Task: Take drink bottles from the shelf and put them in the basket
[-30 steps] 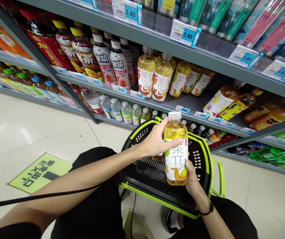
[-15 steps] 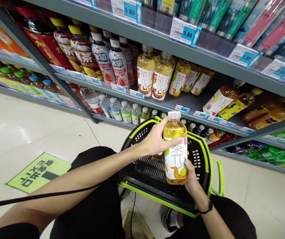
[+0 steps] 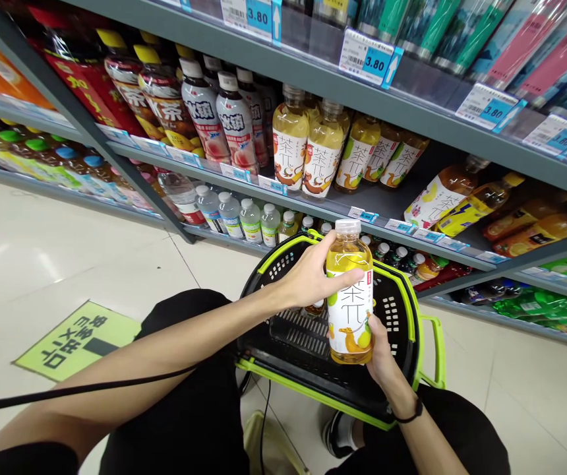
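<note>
Between my hands, above the basket, I hold a bottle of yellow tea upright, its white label with fruit pictures facing me. My left hand is closed round its upper part, the thumb across the label. Low on the right side, my right hand grips the bottle near its base; some of its fingers are hidden behind it. Below is the black shopping basket with lime-green rims. Inside, partly covered by my left hand and the bottle, another bottle shows only in part.
A grey drink shelf crosses the view ahead. Similar tea bottles stand on its middle level, and one tea bottle leans further right. Price tags line the shelf edges. A green exit sign lies on the tiled floor. A black cord crosses my left arm.
Almost nothing differs. The tea bottle has risen very slightly, still in both hands; the basket stays in place.
</note>
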The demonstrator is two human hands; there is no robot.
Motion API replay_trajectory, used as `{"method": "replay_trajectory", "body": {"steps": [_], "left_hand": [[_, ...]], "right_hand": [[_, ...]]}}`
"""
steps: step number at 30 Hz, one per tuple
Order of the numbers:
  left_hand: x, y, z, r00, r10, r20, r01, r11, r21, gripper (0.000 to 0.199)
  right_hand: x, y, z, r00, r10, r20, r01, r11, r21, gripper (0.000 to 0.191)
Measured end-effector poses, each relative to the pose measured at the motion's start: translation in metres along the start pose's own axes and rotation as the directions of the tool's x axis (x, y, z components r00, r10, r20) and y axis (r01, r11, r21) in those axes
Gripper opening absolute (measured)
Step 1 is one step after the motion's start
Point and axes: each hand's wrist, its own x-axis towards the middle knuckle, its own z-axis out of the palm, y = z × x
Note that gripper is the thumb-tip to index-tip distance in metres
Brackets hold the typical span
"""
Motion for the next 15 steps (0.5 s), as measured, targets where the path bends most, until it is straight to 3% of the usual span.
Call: {"method": "replay_trajectory", "body": {"steps": [5,15], "left_hand": [[0.0018,-0.0007,-0.0056,1.0,-0.003,0.024,0.0,0.994,0.111,0.064],[0.0032,-0.0068,-0.0077,0.993,0.089,0.071,-0.09,0.996,0.011,0.053]], "right_hand": [[0.0002,0.0018,0.001,1.0,0.004,-0.015,-0.004,1.0,0.018,0.053],[0.0001,-0.0028,0.0078,0.999,0.039,0.004,-0.039,0.998,0.05,0.051]]}}
